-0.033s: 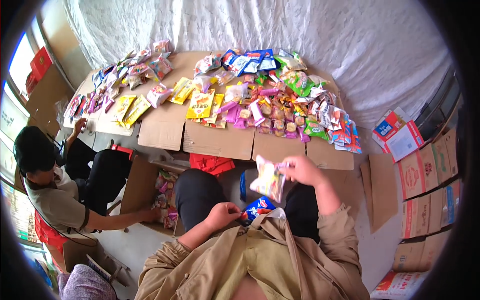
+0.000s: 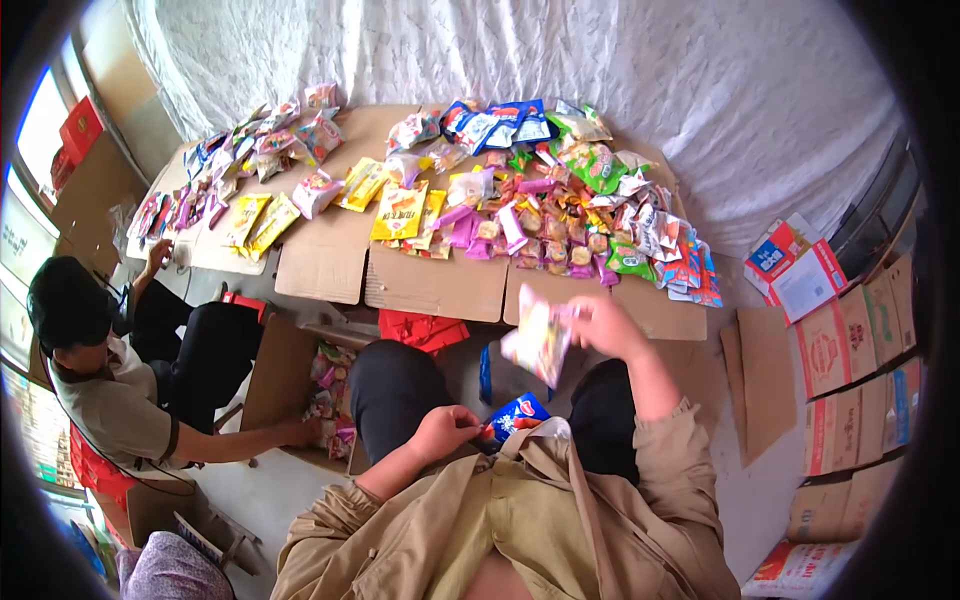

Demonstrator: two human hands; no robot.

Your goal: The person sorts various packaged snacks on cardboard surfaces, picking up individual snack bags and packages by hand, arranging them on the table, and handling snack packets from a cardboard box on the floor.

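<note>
In my right hand [image 2: 600, 325] I hold up a pale snack packet [image 2: 538, 340] with pink and yellow print, gripped at its upper right edge over my lap. My left hand [image 2: 446, 432] is closed, thumb and fingers pinched at the left edge of a blue snack bag [image 2: 520, 412]. That bag lies between my thighs against my jacket; its lower part is hidden. Beyond my knees, many small packets [image 2: 560, 225] in purple, red and gold wrappers lie on flattened cardboard [image 2: 435, 285]. Yellow packets [image 2: 400, 212] lie left of them.
At the left a co-worker [image 2: 125, 390] sits with one hand in a cardboard box [image 2: 285, 385] of packets. Red bags [image 2: 422, 328] lie under the table's front edge. Stacked cartons [image 2: 840, 350] stand at the right, and a white sheet [image 2: 500, 50] hangs behind the table.
My right hand has risen slightly toward the table, and the pale packet has tilted with it. My left hand and the blue bag stay in place.
</note>
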